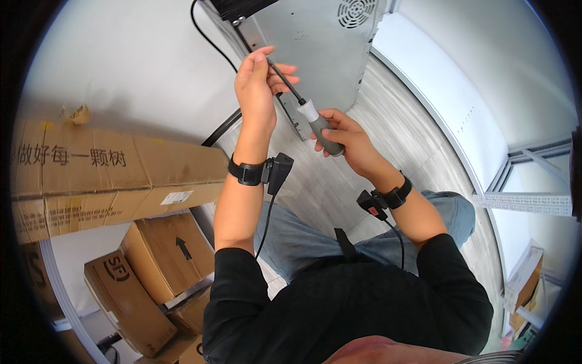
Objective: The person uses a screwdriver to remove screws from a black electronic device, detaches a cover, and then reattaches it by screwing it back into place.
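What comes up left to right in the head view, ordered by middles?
Long cardboard box → left hand → grey-and-white screwdriver → right hand → pale bar at far right.

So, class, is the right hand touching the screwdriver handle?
Touching: the head view shows the right hand gripping the screwdriver handle, thumb lying across it.

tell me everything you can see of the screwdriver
The screwdriver has a thick grey handle with a pale collar and a thin, dark shaft, apparently metal. It slants up and left before the grey vented panel. The right hand grips the handle. The left hand is at the shaft's far end, fingers spread; whether it touches is unclear, and the tip can't be made out.
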A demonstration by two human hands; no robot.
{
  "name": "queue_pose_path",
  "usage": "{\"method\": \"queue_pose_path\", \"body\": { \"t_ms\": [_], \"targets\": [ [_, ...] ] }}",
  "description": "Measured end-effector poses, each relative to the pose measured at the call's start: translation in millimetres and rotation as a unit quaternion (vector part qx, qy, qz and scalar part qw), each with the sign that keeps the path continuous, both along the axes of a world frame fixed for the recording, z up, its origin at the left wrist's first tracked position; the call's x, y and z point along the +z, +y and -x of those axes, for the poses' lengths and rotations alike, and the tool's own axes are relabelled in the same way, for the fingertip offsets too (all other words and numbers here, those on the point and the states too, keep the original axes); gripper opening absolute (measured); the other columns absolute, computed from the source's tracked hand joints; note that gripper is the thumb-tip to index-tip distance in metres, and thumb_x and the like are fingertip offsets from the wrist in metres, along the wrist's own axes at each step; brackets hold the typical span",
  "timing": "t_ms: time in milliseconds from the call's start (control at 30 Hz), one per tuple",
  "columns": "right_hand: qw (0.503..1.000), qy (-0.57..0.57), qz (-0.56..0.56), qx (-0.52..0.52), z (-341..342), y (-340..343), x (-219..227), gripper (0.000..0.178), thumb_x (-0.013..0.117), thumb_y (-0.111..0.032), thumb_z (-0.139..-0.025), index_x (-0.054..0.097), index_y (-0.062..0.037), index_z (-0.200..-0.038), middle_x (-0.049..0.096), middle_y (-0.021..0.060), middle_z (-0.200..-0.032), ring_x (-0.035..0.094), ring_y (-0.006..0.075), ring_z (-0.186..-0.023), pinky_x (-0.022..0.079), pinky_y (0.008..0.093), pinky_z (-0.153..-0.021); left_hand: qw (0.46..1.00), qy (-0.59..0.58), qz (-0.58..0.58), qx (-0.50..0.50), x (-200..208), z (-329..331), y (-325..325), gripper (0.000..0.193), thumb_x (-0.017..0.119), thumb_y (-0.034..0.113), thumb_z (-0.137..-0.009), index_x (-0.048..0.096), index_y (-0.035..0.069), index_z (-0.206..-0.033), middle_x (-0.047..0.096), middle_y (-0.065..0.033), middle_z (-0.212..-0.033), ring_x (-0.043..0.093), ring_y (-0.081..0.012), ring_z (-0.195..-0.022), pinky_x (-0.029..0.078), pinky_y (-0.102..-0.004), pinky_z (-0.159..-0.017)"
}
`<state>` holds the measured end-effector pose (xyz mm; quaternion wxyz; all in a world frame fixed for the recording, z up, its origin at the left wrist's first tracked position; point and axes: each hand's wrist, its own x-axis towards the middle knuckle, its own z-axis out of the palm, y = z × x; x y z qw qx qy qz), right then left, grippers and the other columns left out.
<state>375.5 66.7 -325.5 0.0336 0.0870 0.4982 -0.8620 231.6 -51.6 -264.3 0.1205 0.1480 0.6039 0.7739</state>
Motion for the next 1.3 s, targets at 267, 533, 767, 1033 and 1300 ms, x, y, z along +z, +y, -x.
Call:
{"method": "queue_pose_path", "body": {
  "t_ms": [267,533,767,1033,1300],
  "targets": [
    [0.980,-0.059,-0.186,0.037,-11.9,94.1,38.8,0.038,0.046,-0.018,-0.086,0.052,-0.0004,-0.120,0.062,0.0061,-0.081,0.055,0.0097,-0.058,0.040,0.0224,-0.047,0.981,-0.095,-0.166,-0.024,-38.2,-7.6,45.8,0.022,0.041,0.022,-0.099,0.047,0.006,-0.112,0.061,-0.0136,-0.104,0.064,-0.0311,-0.088,0.049,-0.0306,-0.061],
    [0.938,-0.091,-0.332,0.039,-44.1,262.5,31.8,0.038,0.048,-0.023,-0.084,0.056,-0.0018,-0.116,0.062,0.0048,-0.073,0.053,0.0057,-0.050,0.038,0.0179,-0.038,0.975,-0.127,-0.165,-0.072,-85.5,-50.3,190.7,0.020,0.036,0.017,-0.100,0.039,0.003,-0.114,0.057,-0.0179,-0.113,0.059,-0.0362,-0.106,0.052,-0.0339,-0.068],
    [0.933,-0.126,-0.337,0.021,-77.7,402.5,-55.0,0.039,0.049,-0.024,-0.086,0.055,0.0011,-0.116,0.061,0.0030,-0.071,0.052,0.0029,-0.046,0.037,0.0151,-0.035,0.971,-0.182,-0.070,-0.140,-165.9,-61.2,331.3,0.017,0.039,0.015,-0.099,0.042,0.001,-0.109,0.054,-0.0197,-0.121,0.060,-0.0303,-0.104,0.052,-0.0335,-0.073],
    [0.964,-0.143,-0.170,-0.150,-128.2,495.2,-208.3,0.032,0.050,-0.023,-0.087,0.057,0.0004,-0.108,0.059,0.0029,-0.068,0.048,0.0061,-0.045,0.034,0.0185,-0.037,0.969,-0.213,0.072,-0.102,-299.3,-22.8,468.0,0.014,0.049,0.010,-0.094,0.053,0.003,-0.106,0.062,-0.0096,-0.097,0.059,-0.0195,-0.089,0.050,-0.0311,-0.074],
    [0.924,-0.203,0.003,-0.325,-162.6,548.3,-284.5,0.032,0.047,-0.020,-0.087,0.050,-0.0008,-0.113,0.058,0.0058,-0.072,0.048,0.0081,-0.049,0.032,0.0203,-0.038,0.951,-0.017,0.280,-0.128,-412.8,-38.3,599.6,0.012,0.069,0.009,-0.080,0.069,0.001,-0.089,0.064,-0.0033,-0.078,0.056,-0.0107,-0.068,0.047,-0.0238,-0.063]
  ]
}}
